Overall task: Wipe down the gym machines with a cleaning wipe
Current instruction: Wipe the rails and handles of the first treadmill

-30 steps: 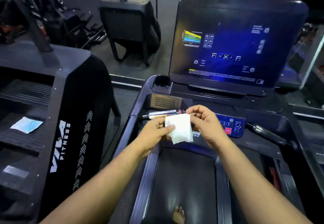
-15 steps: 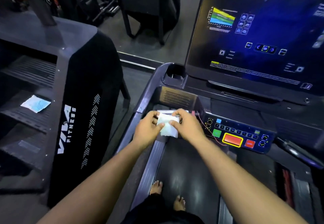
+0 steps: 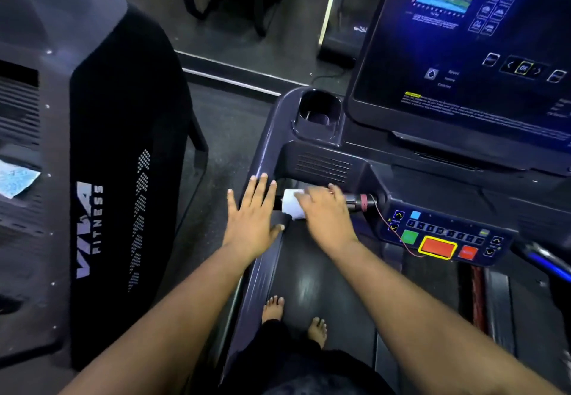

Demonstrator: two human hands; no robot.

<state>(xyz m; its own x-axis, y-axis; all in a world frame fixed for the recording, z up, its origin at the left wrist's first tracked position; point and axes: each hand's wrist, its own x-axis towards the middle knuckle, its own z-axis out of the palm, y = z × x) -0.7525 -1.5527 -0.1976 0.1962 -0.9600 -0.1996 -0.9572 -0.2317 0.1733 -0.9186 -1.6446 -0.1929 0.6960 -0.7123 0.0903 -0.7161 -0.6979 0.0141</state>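
I stand barefoot on a dark treadmill (image 3: 268, 135). A white cleaning wipe (image 3: 292, 207) is wrapped over the treadmill's front handlebar (image 3: 360, 201), and my right hand (image 3: 324, 215) grips the wipe and bar together. My left hand (image 3: 251, 218) hovers just left of the wipe with fingers straight and spread, over the treadmill's left side rail, holding nothing. Most of the wipe is hidden under my right hand.
The lit console screen (image 3: 469, 48) rises at the right, above a button panel (image 3: 438, 237) with red and green keys and a thin red cord. A cup holder (image 3: 318, 113) sits at the console's left corner. A black Viva Fitness machine (image 3: 108, 163) stands to the left, with a blue cloth (image 3: 15, 178) on it.
My left hand has let go of the wipe and opened to the left. My right hand has pressed the wipe onto the handlebar. The view has tilted further down.
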